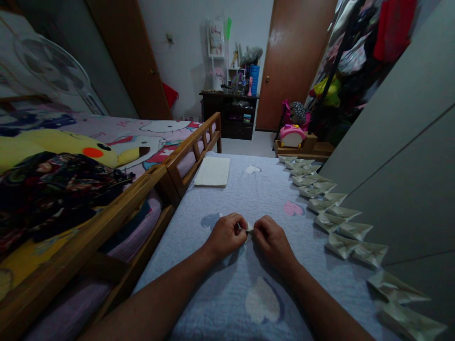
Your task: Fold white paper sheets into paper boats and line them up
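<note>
pinching a small pale folded paper piece [249,228] between left hand [225,235] and right hand [273,242], both narrow, fingertips closed on it; paper sits midway, equally near each hand, long axis hidden, above pale blue quilted bedspread [220,308]; row of folded paper shapes [337,222] lies rightward.

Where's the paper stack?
In the head view, the paper stack lies on the blue quilt beside the wooden bed rail, ahead of the left hand and right hand.

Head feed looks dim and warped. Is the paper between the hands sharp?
Head view: dim, no glare; wide-angle distortion tilts the brown wooden bed rail; left hand and right hand look fairly sharp, but the small white folded paper is partly hidden.
</note>
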`<state>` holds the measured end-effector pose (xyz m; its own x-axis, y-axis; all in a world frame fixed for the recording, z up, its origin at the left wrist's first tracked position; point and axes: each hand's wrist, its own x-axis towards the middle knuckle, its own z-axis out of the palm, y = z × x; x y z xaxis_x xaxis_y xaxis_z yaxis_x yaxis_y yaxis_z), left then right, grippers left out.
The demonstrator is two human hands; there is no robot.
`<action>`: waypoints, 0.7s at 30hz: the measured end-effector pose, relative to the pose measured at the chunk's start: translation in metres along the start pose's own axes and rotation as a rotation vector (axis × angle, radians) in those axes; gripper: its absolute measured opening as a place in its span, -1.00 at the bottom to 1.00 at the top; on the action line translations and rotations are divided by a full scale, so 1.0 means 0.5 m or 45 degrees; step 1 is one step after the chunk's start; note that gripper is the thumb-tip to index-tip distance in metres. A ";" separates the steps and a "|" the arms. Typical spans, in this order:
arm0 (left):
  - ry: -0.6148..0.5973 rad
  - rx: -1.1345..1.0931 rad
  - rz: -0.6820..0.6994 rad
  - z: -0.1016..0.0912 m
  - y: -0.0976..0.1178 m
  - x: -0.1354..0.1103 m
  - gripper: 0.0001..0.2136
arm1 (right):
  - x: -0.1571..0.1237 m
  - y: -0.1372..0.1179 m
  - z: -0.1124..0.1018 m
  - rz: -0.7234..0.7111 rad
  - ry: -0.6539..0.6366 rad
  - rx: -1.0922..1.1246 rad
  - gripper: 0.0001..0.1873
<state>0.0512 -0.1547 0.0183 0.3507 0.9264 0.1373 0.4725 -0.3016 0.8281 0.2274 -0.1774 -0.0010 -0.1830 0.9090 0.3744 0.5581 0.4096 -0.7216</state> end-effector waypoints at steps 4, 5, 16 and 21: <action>-0.010 0.011 -0.008 -0.004 -0.003 0.001 -0.92 | -0.004 0.001 -0.009 0.091 0.035 0.002 -0.89; -0.012 0.016 -0.007 -0.005 -0.005 0.001 -0.92 | -0.005 0.001 -0.011 0.108 0.041 -0.005 -0.89; -0.018 -0.035 -0.015 0.002 -0.014 0.002 -0.90 | -0.002 0.009 -0.006 0.124 0.091 -0.041 -0.86; 0.003 -0.049 0.010 0.001 -0.012 0.003 -0.92 | 0.001 0.005 -0.006 -0.005 -0.071 0.020 -0.75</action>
<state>0.0491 -0.1517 0.0135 0.3521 0.9247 0.1449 0.4384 -0.2997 0.8473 0.2312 -0.1763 -0.0011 -0.2305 0.9101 0.3444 0.5446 0.4140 -0.7294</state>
